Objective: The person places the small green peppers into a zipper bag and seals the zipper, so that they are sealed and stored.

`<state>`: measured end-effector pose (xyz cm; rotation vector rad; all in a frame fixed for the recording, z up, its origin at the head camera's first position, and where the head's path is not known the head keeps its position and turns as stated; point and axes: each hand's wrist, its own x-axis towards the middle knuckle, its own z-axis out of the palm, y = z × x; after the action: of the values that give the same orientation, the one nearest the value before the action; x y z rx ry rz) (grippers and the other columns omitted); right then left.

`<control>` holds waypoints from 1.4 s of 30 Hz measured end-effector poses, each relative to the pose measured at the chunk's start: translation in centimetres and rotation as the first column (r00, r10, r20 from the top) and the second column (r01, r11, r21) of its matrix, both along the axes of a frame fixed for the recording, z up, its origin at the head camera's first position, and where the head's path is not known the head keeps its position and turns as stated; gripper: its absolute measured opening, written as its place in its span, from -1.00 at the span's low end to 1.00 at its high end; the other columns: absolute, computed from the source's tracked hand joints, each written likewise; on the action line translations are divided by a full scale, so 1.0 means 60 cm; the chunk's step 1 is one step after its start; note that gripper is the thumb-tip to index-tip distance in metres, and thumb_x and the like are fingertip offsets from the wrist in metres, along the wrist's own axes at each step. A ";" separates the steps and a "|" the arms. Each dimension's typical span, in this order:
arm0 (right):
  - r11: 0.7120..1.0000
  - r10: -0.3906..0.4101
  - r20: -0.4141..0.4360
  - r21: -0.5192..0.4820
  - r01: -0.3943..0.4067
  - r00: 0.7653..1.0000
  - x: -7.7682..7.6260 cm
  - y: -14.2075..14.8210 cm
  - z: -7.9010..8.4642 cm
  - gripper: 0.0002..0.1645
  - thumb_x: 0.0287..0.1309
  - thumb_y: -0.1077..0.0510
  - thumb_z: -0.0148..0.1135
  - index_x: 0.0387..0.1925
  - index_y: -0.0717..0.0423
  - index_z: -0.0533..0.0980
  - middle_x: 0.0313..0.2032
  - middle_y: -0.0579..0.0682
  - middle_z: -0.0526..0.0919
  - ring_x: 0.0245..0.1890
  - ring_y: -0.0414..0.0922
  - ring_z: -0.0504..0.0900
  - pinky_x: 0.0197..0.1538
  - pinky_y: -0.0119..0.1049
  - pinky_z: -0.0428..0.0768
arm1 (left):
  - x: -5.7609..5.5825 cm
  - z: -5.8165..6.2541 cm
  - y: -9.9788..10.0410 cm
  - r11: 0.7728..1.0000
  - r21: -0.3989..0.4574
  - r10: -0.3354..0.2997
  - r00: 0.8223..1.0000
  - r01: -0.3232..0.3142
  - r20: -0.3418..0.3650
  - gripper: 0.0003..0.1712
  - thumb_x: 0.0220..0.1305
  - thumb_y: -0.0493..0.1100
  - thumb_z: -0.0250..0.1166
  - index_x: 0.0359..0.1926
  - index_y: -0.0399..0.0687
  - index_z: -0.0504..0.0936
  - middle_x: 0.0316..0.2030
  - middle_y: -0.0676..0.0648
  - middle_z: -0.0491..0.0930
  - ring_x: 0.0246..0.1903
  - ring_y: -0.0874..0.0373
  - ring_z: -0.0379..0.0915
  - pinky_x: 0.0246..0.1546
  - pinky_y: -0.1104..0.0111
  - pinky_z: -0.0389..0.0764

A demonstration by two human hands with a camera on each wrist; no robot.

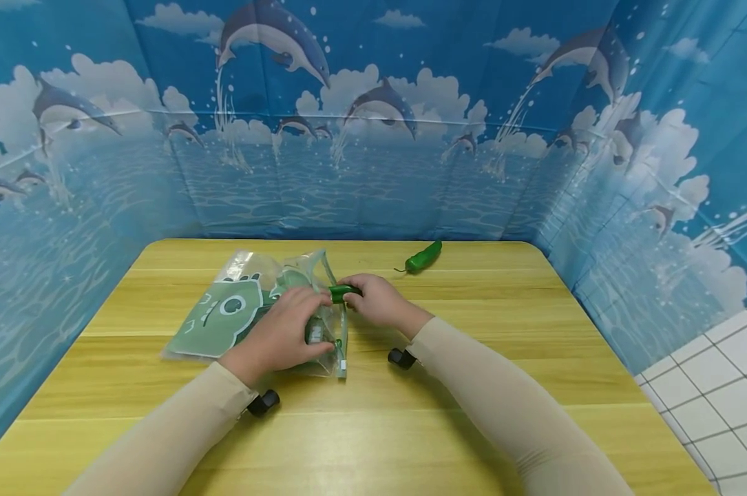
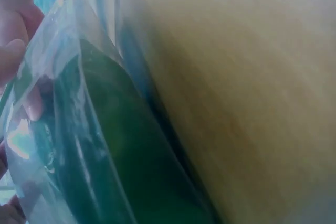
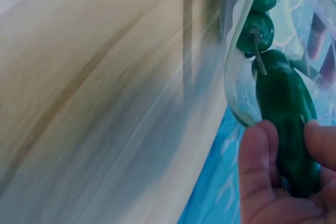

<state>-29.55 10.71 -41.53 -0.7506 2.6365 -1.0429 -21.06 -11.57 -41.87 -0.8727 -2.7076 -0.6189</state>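
Note:
A clear zip bag (image 1: 274, 275) printed with a green cartoon creature lies on the table, its mouth facing right. My left hand (image 1: 289, 331) grips the bag near its mouth; in the left wrist view a fingertip (image 2: 33, 103) shows close to the plastic. My right hand (image 1: 376, 300) holds a green pepper (image 3: 286, 114) between thumb and fingers, its stem end at the bag's mouth. Inside the mouth, other green peppers (image 3: 255, 31) show in the right wrist view. Farther back on the table lies one more green pepper (image 1: 424, 257) with a thin stem.
The wooden table (image 1: 373, 427) has a rounded far edge. A blue dolphin-print curtain (image 1: 361, 172) hangs behind it and along both sides. White tiles (image 1: 720, 379) show at the right.

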 end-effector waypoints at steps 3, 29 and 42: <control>0.999 -0.030 -0.010 -0.027 0.030 0.999 0.000 -0.002 -0.002 -0.55 0.62 0.09 0.06 0.40 0.07 0.50 -0.09 0.01 0.71 -0.39 -0.14 0.59 -0.32 -0.28 0.58 | 0.000 -0.002 -0.002 1.000 0.002 -0.004 1.000 0.004 -0.002 -0.23 0.16 0.12 0.60 0.29 -0.11 0.57 0.34 -0.08 0.54 0.41 -0.10 0.35 0.48 -0.05 0.40; 0.992 -0.016 -0.067 0.127 0.024 0.998 0.001 -0.005 -0.016 -0.57 0.53 0.15 0.21 0.33 0.02 0.60 0.26 0.06 0.67 0.02 -0.10 0.67 -0.04 -0.25 0.62 | -0.009 -0.011 -0.008 0.998 0.045 0.023 0.975 -0.034 0.222 -0.15 0.25 0.15 0.53 0.46 -0.01 0.45 0.48 -0.07 0.42 0.54 -0.15 0.25 0.52 -0.15 0.34; 0.992 -0.049 -0.070 0.114 0.057 0.996 -0.001 -0.012 -0.026 -0.67 0.49 0.06 0.28 0.19 -0.01 0.69 0.00 -0.06 0.79 -0.03 -0.13 0.72 0.03 -0.19 0.70 | -0.016 -0.028 -0.010 0.998 0.048 0.015 0.955 -0.031 0.296 -0.10 0.24 0.19 0.52 0.49 0.04 0.40 0.56 -0.06 0.31 0.65 -0.17 -0.01 0.55 -0.19 0.25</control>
<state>-29.60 10.01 -43.08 -0.7064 2.7605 -0.8828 -22.03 -12.18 -43.55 -0.7898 -2.9426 -0.8754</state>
